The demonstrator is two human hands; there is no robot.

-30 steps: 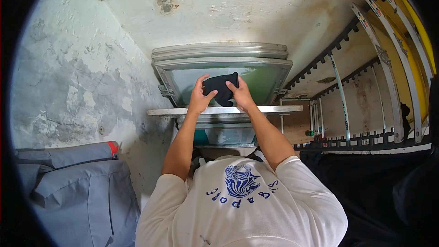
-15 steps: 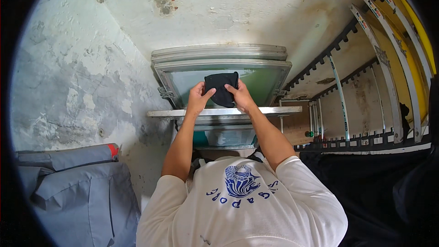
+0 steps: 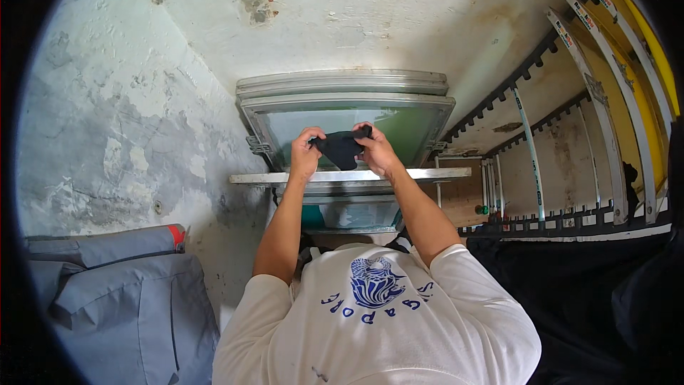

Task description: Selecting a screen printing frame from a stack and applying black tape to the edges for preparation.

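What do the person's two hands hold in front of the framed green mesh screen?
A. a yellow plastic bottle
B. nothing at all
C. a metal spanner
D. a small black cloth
D: the left hand and the right hand both pinch a small black cloth, stretched between them in front of the metal-framed green mesh screen.

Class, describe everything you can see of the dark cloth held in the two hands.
The small black fabric cloth looks soft and crumpled, bunched and sagging in the middle. The left hand pinches its left end, the right hand its right end, stretching it. It is held in front of the green-meshed, metal-framed screen leaning on the wall.
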